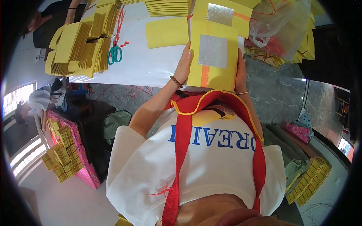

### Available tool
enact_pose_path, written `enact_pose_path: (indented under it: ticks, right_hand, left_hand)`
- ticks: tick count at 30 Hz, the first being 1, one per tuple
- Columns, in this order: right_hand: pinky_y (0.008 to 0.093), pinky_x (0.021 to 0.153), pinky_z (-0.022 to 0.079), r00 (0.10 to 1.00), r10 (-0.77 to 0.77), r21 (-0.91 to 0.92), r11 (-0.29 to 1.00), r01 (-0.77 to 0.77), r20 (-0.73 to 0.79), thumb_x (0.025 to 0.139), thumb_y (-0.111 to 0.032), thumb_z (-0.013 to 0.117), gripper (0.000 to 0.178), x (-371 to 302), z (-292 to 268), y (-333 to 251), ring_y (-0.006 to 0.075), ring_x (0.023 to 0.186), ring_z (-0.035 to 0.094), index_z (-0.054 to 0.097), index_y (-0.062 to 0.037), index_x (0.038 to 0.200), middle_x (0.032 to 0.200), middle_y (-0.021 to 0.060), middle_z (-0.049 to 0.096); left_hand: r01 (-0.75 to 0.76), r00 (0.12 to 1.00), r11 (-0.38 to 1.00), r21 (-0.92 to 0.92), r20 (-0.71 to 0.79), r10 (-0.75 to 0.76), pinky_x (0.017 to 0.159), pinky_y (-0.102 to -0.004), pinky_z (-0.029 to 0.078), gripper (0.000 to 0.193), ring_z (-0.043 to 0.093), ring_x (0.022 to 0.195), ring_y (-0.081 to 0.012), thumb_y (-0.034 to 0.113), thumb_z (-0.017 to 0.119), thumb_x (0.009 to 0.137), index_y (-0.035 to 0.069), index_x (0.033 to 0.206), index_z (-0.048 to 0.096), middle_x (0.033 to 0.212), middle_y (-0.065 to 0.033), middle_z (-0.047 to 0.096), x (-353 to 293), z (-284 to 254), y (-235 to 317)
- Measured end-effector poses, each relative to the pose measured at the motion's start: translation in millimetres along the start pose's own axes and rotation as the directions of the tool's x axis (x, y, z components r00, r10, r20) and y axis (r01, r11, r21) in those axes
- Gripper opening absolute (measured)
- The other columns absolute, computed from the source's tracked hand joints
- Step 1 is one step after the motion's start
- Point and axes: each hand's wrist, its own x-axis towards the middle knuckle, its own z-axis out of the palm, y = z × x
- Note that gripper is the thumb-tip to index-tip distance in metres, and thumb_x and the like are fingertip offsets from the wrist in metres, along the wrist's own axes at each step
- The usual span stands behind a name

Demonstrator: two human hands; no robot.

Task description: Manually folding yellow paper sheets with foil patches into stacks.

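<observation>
Between my two hands is a stack of yellow joss paper [213, 56], with a silver foil square and an orange stripe on its top sheet. My left hand [184, 64] presses along its left side, and my right hand [241, 71] grips the right side; part of the right fingers is hidden by the stack. Just beyond it lies another yellow piece with a silver square [220, 14]. A plain yellow sheet [167, 33] rests on the white table left of the stack. Farther left are scissors with teal handles [114, 55], beside red strips [120, 26].
Piles of folded yellow paper [77, 45] stand on the table's left end. A clear plastic bag [279, 30] sits over yellow bundles on the right. Other people are at the left, near a pink-covered table [85, 165] with yellow bundles. More bundles [309, 180] stand at the lower right.
</observation>
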Motion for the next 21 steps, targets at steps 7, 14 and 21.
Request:
enact_pose_path:
  ticks: [7, 14, 21]
  right_hand:
    - [0.0329, 0.109, 0.022, 0.999, -0.018, 0.025, 1.000, 0.019, -0.038, 0.100, -0.038, 0.018, 0.054, -1, -2, -1, 0.0179, 0.131, 0.028, 0.022, -0.0042, 0.142, 0.144, 0.0070, 0.029]
    - [0.0339, 0.108, 0.024, 0.998, 0.018, 0.106, 0.994, -0.010, -0.067, 0.099, -0.039, 0.020, 0.054, -4, 1, -3, 0.0202, 0.130, 0.031, 0.025, -0.0027, 0.140, 0.143, 0.0085, 0.031]
    - [0.0338, 0.107, 0.025, 0.995, 0.038, 0.158, 0.987, -0.023, -0.096, 0.100, -0.037, 0.021, 0.052, -1, -1, -1, 0.0190, 0.128, 0.033, 0.029, -0.0029, 0.138, 0.141, 0.0076, 0.034]
  left_hand:
    - [-0.415, 0.853, 0.091, 0.905, 0.352, 0.385, 0.089, -0.0429, 0.038, 0.052, 0.045, 0.108, -0.0343, 0.006, 0.057, 0.072, 0.009, 0.122, 0.047, 0.120, -0.0182, 0.047, 31, -61, 31]
    - [-0.432, 0.884, -0.215, 0.876, 0.458, 0.091, 0.081, -0.0391, 0.044, 0.036, 0.053, 0.101, -0.0281, 0.017, 0.052, 0.085, 0.007, 0.120, 0.046, 0.106, -0.0138, 0.053, 54, -89, 27]
    - [-0.418, 0.866, -0.180, 0.891, 0.450, 0.219, 0.080, -0.0374, 0.044, 0.036, 0.055, 0.099, -0.0232, 0.014, 0.055, 0.081, 0.008, 0.116, 0.051, 0.108, -0.0075, 0.057, 55, -116, 23]
